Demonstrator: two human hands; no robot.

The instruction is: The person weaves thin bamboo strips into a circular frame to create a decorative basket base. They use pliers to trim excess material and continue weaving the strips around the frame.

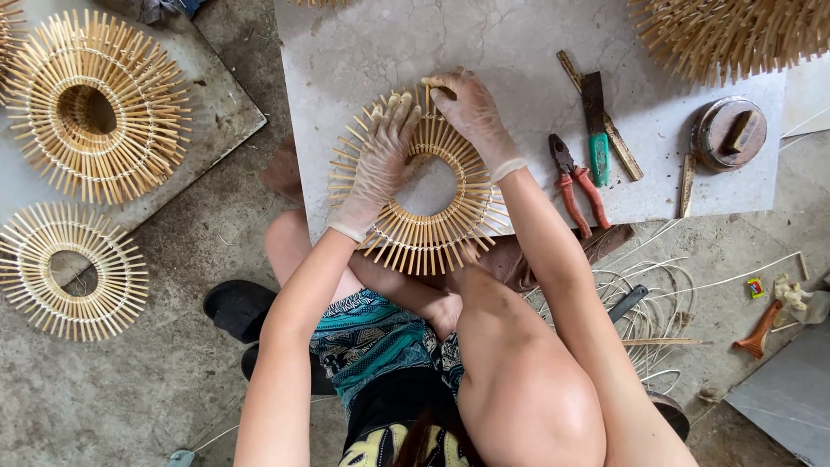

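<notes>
Altogether two gloved hands (pixel 380 160) (pixel 471 117) on one bamboo ring (pixel 424 233).

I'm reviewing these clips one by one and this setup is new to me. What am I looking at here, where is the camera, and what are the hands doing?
There is no machine here: a seated person works with two gloved hands, and the single camera sits on their head, looking straight down past their knees.

The left hand and right hand both rest on a ring of bamboo sticks, a round frame with sticks fanning outward, lying on a pale stone slab. The right fingertips pinch at its upper edge.

Beside it on the slab lie red-handled pliers, a knife with a green handle and a round tin. Two finished rings lie to the left, and loose cane strips are on the floor.
</notes>
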